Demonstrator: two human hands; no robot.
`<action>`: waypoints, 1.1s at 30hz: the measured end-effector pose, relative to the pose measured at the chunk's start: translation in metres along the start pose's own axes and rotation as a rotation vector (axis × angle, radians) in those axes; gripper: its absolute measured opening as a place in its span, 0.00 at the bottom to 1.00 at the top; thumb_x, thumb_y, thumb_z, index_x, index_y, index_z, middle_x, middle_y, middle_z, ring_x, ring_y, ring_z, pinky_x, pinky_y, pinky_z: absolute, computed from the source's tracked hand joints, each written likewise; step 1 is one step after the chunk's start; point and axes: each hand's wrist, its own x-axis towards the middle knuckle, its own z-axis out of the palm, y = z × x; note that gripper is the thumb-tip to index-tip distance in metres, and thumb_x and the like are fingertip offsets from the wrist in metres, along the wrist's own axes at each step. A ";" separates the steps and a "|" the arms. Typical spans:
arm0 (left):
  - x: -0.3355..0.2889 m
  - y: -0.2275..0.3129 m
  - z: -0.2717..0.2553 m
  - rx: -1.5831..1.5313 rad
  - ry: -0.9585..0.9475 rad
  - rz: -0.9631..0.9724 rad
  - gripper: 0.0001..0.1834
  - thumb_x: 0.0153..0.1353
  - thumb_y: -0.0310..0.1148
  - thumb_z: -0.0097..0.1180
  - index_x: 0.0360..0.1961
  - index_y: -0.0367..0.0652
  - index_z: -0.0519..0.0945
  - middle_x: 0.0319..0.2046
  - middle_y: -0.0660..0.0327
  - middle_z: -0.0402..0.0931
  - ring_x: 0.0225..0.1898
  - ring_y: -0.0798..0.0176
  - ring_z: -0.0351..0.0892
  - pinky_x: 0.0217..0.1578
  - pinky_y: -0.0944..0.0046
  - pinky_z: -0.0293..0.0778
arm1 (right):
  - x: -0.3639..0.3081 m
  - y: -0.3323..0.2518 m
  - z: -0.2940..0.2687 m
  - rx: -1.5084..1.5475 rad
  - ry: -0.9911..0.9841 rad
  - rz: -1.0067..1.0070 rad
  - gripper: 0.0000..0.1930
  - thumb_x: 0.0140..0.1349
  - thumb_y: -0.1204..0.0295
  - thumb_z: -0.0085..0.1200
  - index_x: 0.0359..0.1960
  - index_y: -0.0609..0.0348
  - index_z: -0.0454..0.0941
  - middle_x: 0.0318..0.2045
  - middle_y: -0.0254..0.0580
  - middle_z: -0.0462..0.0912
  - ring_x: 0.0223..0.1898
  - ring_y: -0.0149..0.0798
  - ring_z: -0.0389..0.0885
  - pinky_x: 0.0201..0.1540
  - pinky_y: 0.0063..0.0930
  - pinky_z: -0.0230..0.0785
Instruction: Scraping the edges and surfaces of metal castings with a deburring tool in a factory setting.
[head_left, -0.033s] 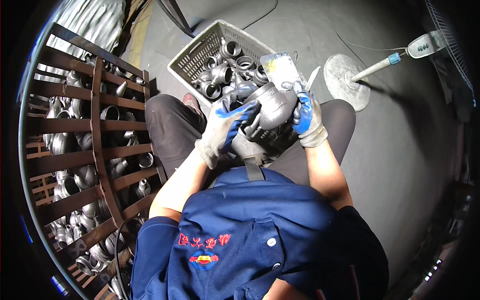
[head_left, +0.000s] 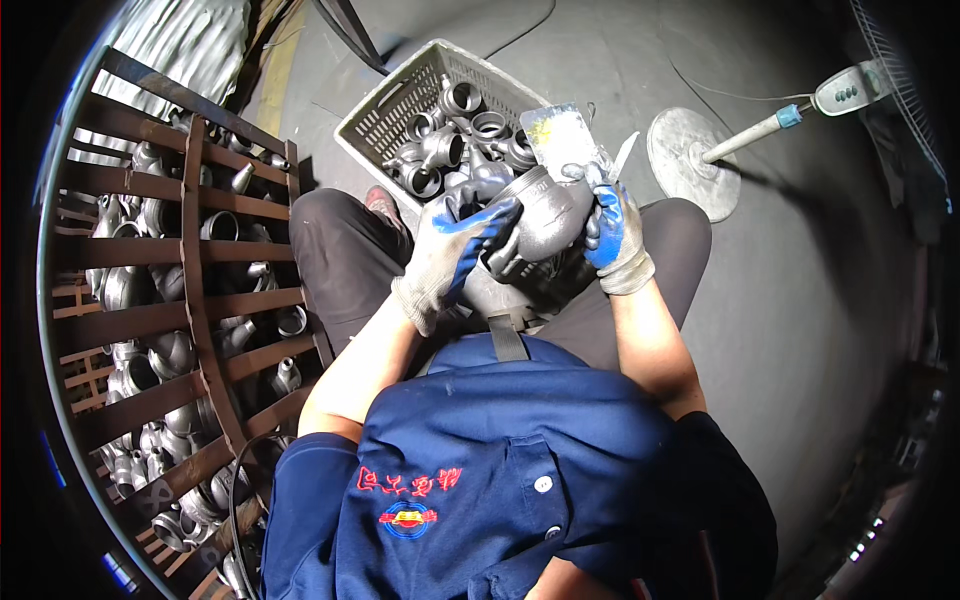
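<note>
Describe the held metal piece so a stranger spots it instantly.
Find the perforated plastic crate at top centre, holding grey metal parts. At its near end, between the gloved left hand and right hand, is a round-bellied grey piece. Unlike those parts, it is gripped by the left hand.

- Gloved hands (head_left: 455,245): two
- Held casting (head_left: 550,215): one
- Pale blade (head_left: 626,155): one
- Crate (head_left: 485,75): one
- Slatted cage (head_left: 194,250): one
- Castings in both (head_left: 442,150): many, overlapping
- Flat packet (head_left: 558,132), crate's right corner: one
- Pedestal fan (head_left: 690,170): one
</note>
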 end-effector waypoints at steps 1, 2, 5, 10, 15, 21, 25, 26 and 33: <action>0.003 0.000 0.001 0.064 0.004 0.034 0.09 0.55 0.28 0.59 0.36 0.37 0.79 0.22 0.69 0.72 0.22 0.79 0.67 0.23 0.79 0.64 | 0.001 0.001 0.000 -0.024 0.026 -0.004 0.13 0.65 0.64 0.43 0.47 0.54 0.73 0.16 0.22 0.68 0.08 0.16 0.55 0.09 0.11 0.48; 0.003 0.000 0.001 0.089 0.025 0.007 0.09 0.55 0.28 0.59 0.36 0.37 0.79 0.22 0.69 0.72 0.22 0.79 0.67 0.23 0.79 0.64 | 0.002 0.003 -0.001 -0.047 0.017 -0.039 0.13 0.65 0.63 0.43 0.45 0.53 0.74 0.09 0.19 0.62 0.06 0.16 0.53 0.07 0.11 0.46; 0.002 -0.002 0.000 0.044 0.054 -0.063 0.07 0.54 0.28 0.59 0.33 0.36 0.78 0.26 0.66 0.73 0.23 0.75 0.69 0.27 0.74 0.70 | 0.009 0.007 -0.008 -0.207 -0.001 -0.099 0.13 0.65 0.63 0.43 0.45 0.53 0.74 0.09 0.19 0.62 0.06 0.16 0.53 0.07 0.11 0.48; -0.001 -0.003 -0.009 0.203 0.042 0.081 0.11 0.58 0.25 0.51 0.41 0.34 0.77 0.32 0.62 0.76 0.29 0.72 0.72 0.33 0.73 0.72 | 0.014 0.017 -0.019 0.000 0.013 0.033 0.14 0.66 0.63 0.42 0.47 0.53 0.74 0.09 0.17 0.61 0.06 0.15 0.53 0.07 0.11 0.47; -0.010 -0.009 -0.022 -0.076 0.070 0.155 0.15 0.62 0.29 0.49 0.48 0.34 0.73 0.38 0.58 0.77 0.32 0.68 0.76 0.35 0.70 0.75 | 0.010 0.010 -0.019 0.075 -0.081 0.056 0.15 0.65 0.67 0.41 0.50 0.57 0.70 0.29 0.29 0.76 0.11 0.17 0.60 0.11 0.11 0.52; -0.014 -0.022 -0.024 0.043 0.217 0.020 0.16 0.62 0.33 0.52 0.48 0.36 0.71 0.36 0.61 0.76 0.32 0.70 0.77 0.32 0.73 0.75 | 0.000 0.005 0.001 -0.007 -0.044 -0.086 0.14 0.65 0.64 0.43 0.48 0.54 0.73 0.19 0.23 0.74 0.07 0.15 0.53 0.08 0.11 0.45; -0.010 -0.028 -0.014 0.072 0.098 -0.048 0.25 0.59 0.33 0.56 0.55 0.35 0.63 0.32 0.63 0.73 0.30 0.75 0.72 0.29 0.76 0.71 | -0.002 0.004 0.008 0.021 -0.069 -0.074 0.14 0.65 0.64 0.43 0.48 0.55 0.73 0.22 0.23 0.76 0.08 0.15 0.54 0.09 0.11 0.44; -0.011 -0.029 -0.011 0.138 0.063 0.059 0.20 0.62 0.33 0.52 0.52 0.35 0.66 0.32 0.64 0.71 0.30 0.74 0.71 0.34 0.74 0.72 | -0.002 0.003 0.008 -0.017 -0.076 -0.105 0.14 0.65 0.65 0.43 0.48 0.55 0.73 0.23 0.24 0.76 0.08 0.14 0.54 0.09 0.11 0.44; -0.010 -0.028 -0.019 -0.204 0.130 -0.079 0.16 0.62 0.28 0.48 0.51 0.34 0.67 0.33 0.59 0.73 0.34 0.67 0.76 0.35 0.71 0.75 | -0.002 0.004 0.004 -0.024 -0.028 -0.023 0.15 0.64 0.66 0.43 0.50 0.56 0.71 0.28 0.28 0.79 0.09 0.16 0.56 0.09 0.12 0.47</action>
